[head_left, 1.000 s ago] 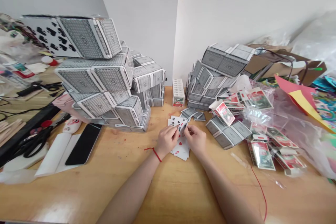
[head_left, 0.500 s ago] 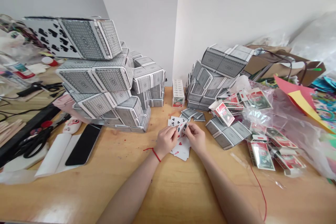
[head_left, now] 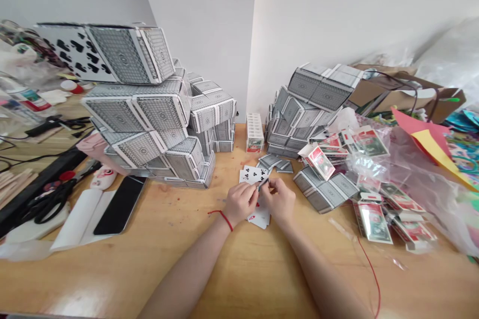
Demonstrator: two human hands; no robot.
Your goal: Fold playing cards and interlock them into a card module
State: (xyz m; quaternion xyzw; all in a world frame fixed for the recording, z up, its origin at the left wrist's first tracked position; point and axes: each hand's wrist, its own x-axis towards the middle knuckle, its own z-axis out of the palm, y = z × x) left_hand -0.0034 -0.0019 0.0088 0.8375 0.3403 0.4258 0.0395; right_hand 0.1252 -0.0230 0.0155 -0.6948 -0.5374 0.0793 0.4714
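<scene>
My left hand (head_left: 240,202), with a red string round its wrist, and my right hand (head_left: 280,200) meet over a small heap of face-up playing cards (head_left: 253,175) on the wooden table (head_left: 239,269). Both pinch one folded playing card (head_left: 262,185) between their fingertips, held edge-on just above the heap. A card with a red heart (head_left: 258,218) peeks out below my hands. A few small folded grey card pieces (head_left: 275,161) lie just beyond the heap.
A tall stack of blocks built from patterned card backs (head_left: 149,109) stands at the left, a smaller pile (head_left: 307,102) at the right. Red card boxes (head_left: 374,219) and plastic wrap (head_left: 411,169) crowd the right. A black phone (head_left: 119,205) and scissors (head_left: 45,204) lie at the left.
Both hands have closed in a little and tilted the card from face-showing to nearly edge-on. Nothing else on the table has moved.
</scene>
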